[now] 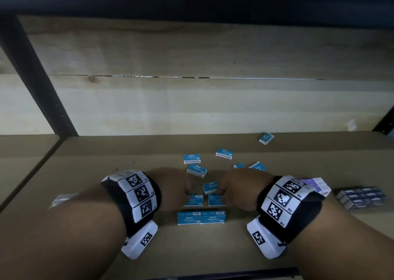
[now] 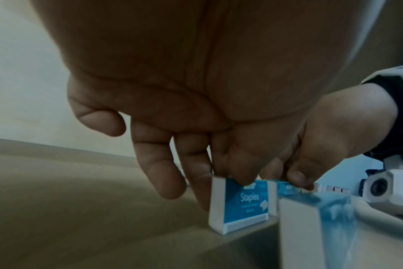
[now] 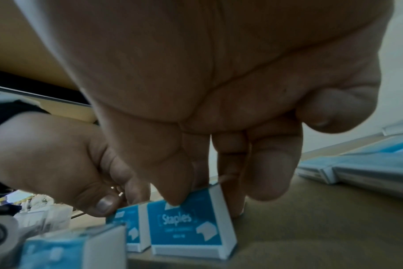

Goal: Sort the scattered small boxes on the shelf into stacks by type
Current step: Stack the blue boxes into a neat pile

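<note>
Item: two blue staple boxes standing on edge side by side on the shelf (image 1: 106, 194), directly under my fingertips. My left hand (image 1: 170, 189) pinches the left box (image 2: 239, 202); my right hand (image 1: 238, 191) pinches the right box (image 3: 191, 229), thumb in front, fingers behind. Handling note: I judge it best to square their touching faces flush before letting go, keeping clear of the finished blue row (image 1: 201, 217) just nearer my wrists.

A brown shelf board (image 1: 89, 168) runs back to a pale wooden back panel (image 1: 191, 51) split by a thin horizontal crack. A dark metal upright (image 1: 36, 77) stands at the left, and the light is dim.
</note>
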